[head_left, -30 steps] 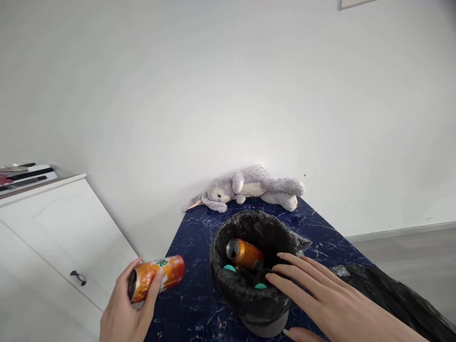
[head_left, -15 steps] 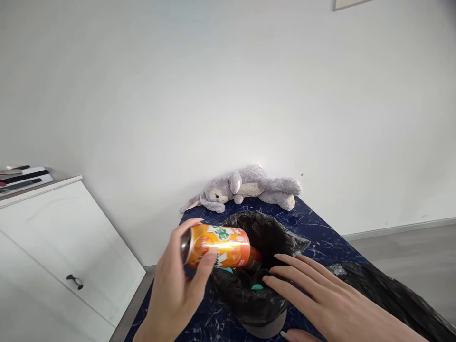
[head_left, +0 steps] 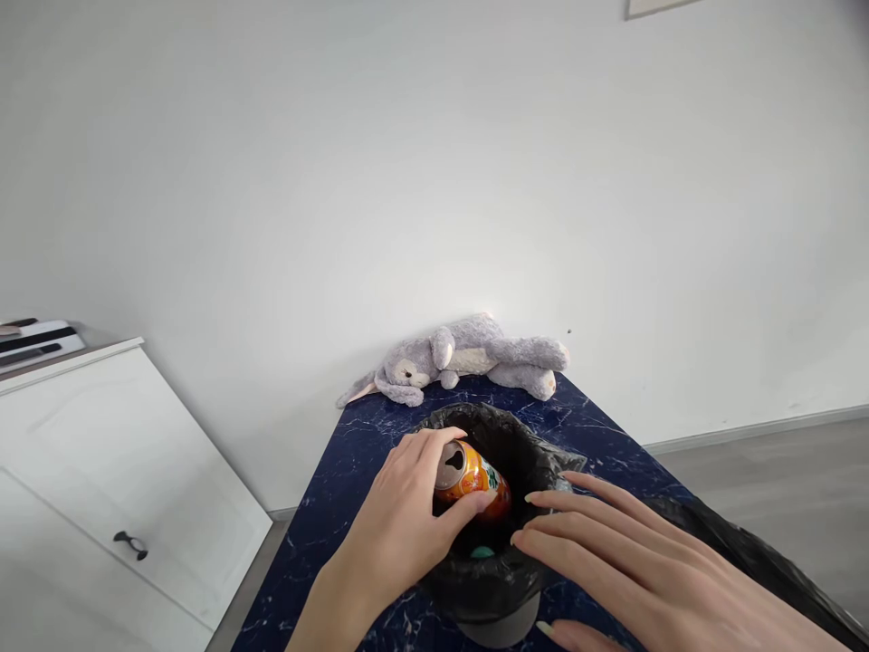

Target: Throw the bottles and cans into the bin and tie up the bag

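Blue marbled tabletop (head_left: 343, 466): left hand (head_left: 404, 507) around a glossy orange can (head_left: 481, 473) with silvery top, right hand (head_left: 638, 566) outspread

left hand (head_left: 400, 507): gripping opened orange drink can (head_left: 479, 480), tilted, in mouth of black-lined wastebasket (head_left: 485, 593) | right hand (head_left: 644, 561): fingers spread at its right rim | plush rabbit (head_left: 468, 359): lying on far end of blue marbled tabletop (head_left: 322, 493) | white cabinet (head_left: 101, 453): left | crumpled black plastic (head_left: 740, 543): beyond right hand
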`<state>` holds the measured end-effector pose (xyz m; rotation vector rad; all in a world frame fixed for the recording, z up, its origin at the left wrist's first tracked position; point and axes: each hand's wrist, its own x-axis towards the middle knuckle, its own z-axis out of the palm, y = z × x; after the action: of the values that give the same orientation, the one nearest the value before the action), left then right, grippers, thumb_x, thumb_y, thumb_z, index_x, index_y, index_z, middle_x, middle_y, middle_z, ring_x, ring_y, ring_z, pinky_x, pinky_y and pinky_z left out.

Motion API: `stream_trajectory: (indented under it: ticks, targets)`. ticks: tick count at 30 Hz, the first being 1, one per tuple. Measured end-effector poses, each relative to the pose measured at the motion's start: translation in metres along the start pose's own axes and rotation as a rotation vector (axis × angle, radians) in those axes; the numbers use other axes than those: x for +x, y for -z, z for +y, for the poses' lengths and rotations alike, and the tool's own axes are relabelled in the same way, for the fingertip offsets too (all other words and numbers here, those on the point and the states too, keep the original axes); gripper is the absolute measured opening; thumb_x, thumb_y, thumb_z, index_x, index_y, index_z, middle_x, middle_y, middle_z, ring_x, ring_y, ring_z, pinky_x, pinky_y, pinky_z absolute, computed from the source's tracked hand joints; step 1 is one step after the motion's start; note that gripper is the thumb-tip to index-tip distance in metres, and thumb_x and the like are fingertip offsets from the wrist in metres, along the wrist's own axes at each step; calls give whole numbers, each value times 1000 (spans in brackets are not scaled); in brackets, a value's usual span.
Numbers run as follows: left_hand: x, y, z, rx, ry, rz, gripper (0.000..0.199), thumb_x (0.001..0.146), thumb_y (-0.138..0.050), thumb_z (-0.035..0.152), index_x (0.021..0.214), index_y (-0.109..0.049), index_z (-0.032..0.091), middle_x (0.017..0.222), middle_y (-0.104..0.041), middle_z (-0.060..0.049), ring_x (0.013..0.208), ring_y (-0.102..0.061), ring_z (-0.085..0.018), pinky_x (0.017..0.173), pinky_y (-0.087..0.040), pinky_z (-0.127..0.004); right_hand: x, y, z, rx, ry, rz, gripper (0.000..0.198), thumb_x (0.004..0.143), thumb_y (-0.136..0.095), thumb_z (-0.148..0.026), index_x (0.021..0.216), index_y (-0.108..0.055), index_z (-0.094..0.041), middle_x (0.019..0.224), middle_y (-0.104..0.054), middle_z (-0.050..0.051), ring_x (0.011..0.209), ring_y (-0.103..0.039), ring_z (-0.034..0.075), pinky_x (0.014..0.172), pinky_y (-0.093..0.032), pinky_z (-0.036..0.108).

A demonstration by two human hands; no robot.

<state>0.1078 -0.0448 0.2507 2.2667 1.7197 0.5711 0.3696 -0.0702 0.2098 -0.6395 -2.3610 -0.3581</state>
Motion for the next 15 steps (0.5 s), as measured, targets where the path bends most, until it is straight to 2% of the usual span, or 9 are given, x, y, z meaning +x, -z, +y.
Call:
stream_trajectory:
  ticks: [5,9,11,13,15]
  targets:
    - [-2,1,-11,-107,38,177,51,99,-56,65,143,-56,38,152,-59,-4,142,-54,-33,112,-49,-47,3,5,2,38,-12,23,37,102,-68,-36,137,-65,-27,127,-79,-1,119,-75,21,116,-54,36]
    - [-12,3,-36,-235,180,342,49,100,-51,68,137,-59,36,152,-59,-6,144,-52,-34,101,-54,-42,6,11,2,55,-71,92,25,107,-57,-33,128,-68,-25,116,-82,2,107,-79,22,104,-62,35]
    - [-18,1,-52,-336,270,368,54,99,-52,70,136,-60,33,153,-59,-9,143,-53,-35,97,-56,-40,4,12,4,67,-191,115,25,109,-52,-35,124,-70,-26,114,-82,4,102,-80,23,90,-67,33]
    - [-25,-5,-70,-479,356,367,56,98,-54,71,135,-61,30,150,-60,-12,141,-56,-34,103,-53,-41,0,9,10,73,-369,115,29,109,-50,-43,122,-71,-29,114,-82,5,97,-81,25,77,-67,34]
    - [-33,-17,-88,-670,435,342,56,96,-58,70,132,-64,27,146,-64,-12,140,-57,-33,110,-49,-41,-5,2,22,70,-544,85,35,108,-47,-51,121,-72,-32,115,-81,5,96,-81,28,71,-66,36]
